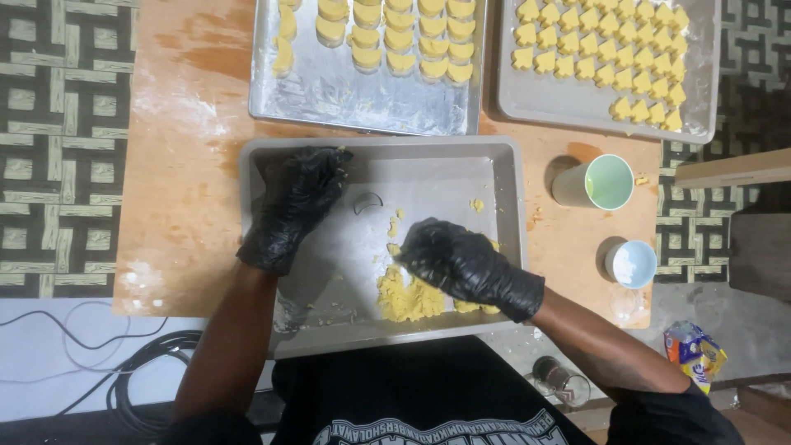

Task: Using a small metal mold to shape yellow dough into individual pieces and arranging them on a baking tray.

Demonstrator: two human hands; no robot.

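- Right hand (465, 265), in a black glove, presses curled fingers onto the yellow dough (408, 298) lying in the near part of the grey baking tray (511, 206); it grips nothing outright.
- Left hand (292, 206), also gloved, rests spread and flat on the tray's far-left floor, holding nothing.
- Judging by the crumbs, gathering works best sweeping loose bits inward toward the lump.
- Small crescent cutter (368, 202) lies between the hands; keep dough away from it.

Crumbly yellow dough (409, 298) is heaped at six o'clock in the grey baking tray (504, 189); a small metal cutter (368, 203) lies near its centre.
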